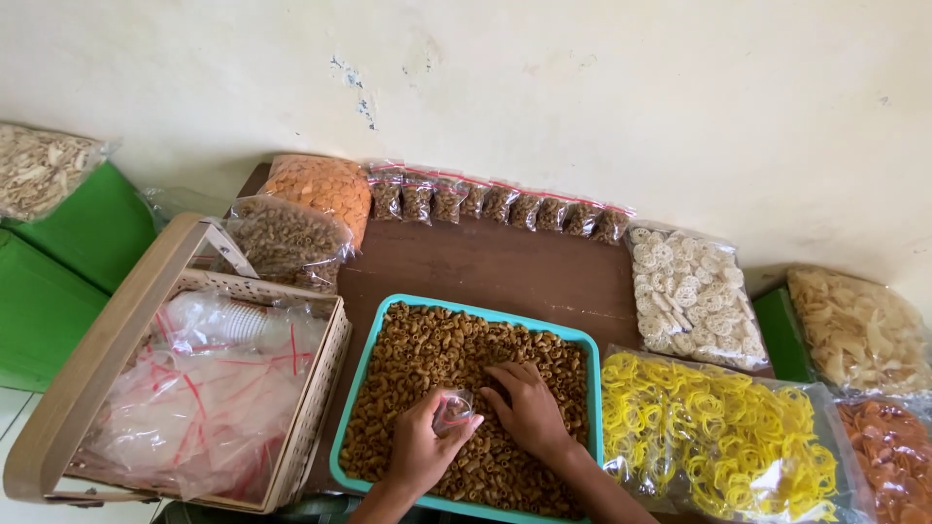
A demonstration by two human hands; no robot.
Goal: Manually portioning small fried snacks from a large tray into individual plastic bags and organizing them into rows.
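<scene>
My left hand point(419, 448) pinches small clear bag point(452, 411) open; right hand point(529, 408), at its 3 o'clock, cupped on brown macaroni snacks point(427, 354) w/ nothing clenched. Best: scoop small, keep bag mouth low over teal tray point(351, 388).

Soft, even daylight fills the frame, bright on the pale wall point(582, 87) across the top, with only faint shadows under the bags at centre, mild glare on the clear plastic at lower left, sharp focus throughout, and slight wide-angle bending toward the edges.
</scene>
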